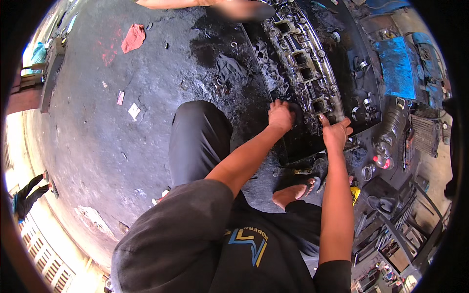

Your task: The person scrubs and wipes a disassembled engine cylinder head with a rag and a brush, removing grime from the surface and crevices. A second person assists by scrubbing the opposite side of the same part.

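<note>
A long, oily metal engine cylinder head (305, 73) with square openings lies on a black tray (288, 155), running away from me. My right hand (336, 133) grips its near end, thumb on top and fingers round the right side. My left hand (282, 117) is closed at the tray's left edge, beside the near end of the cylinder head. Something dark shows by its fingers, but I cannot make out what it is. Crumpled, greasy grey material (271, 68) lies in the tray along the left side of the cylinder head.
Several round metal parts (359, 113) sit at the tray's right side. A screwdriver-like tool (293, 171) lies by my foot. Dark rag (232, 71) and red cloth (133, 39) are on the stained floor. Another person's arm (171, 3) reaches in at the top. A plastic bottle (383, 161) lies right.
</note>
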A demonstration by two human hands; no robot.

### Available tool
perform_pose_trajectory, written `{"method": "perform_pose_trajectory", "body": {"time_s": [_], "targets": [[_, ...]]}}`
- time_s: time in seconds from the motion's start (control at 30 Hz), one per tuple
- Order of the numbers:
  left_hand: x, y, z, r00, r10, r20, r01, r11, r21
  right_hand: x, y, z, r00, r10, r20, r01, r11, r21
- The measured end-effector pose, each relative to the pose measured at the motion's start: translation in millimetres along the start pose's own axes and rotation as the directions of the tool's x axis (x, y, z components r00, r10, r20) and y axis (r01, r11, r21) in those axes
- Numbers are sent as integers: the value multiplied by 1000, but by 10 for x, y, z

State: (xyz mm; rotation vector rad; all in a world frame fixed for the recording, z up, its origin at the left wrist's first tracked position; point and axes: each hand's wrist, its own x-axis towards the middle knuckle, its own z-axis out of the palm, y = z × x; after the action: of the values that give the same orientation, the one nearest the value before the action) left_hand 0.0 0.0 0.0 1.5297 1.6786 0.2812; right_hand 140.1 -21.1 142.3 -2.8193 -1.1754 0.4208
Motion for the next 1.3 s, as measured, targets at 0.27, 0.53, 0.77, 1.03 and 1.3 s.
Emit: {"method": "perform_pose_trajectory", "body": {"time_s": [0.27, 0.53, 0.77, 1.03, 1.3], "targets": [[31, 212, -1151, 914, -275, -297, -25, 694, -719, -40, -8, -62, 1000, -3, 5, 3, 1000, -13], [828, 730, -1521, 848, -197, -492, -157, 793, -589, -13, 0, -50, 1000, -12, -1, 12, 1000, -1], [1015, 512, -1310, 923, -172, -344, -116, 727, -676, 26, 34, -23, 999, 42, 34, -42, 999, 12], [409, 411, -657, 963, -259, 74, 156, 313, -937, 5, 21, -45, 999, 36, 24, -36, 999, 6], [494, 467, -620, 990, -139, -8, 44, 373, -927, 38, 115, 28, 1000, -7, 19, 7, 1000, 23]]}}
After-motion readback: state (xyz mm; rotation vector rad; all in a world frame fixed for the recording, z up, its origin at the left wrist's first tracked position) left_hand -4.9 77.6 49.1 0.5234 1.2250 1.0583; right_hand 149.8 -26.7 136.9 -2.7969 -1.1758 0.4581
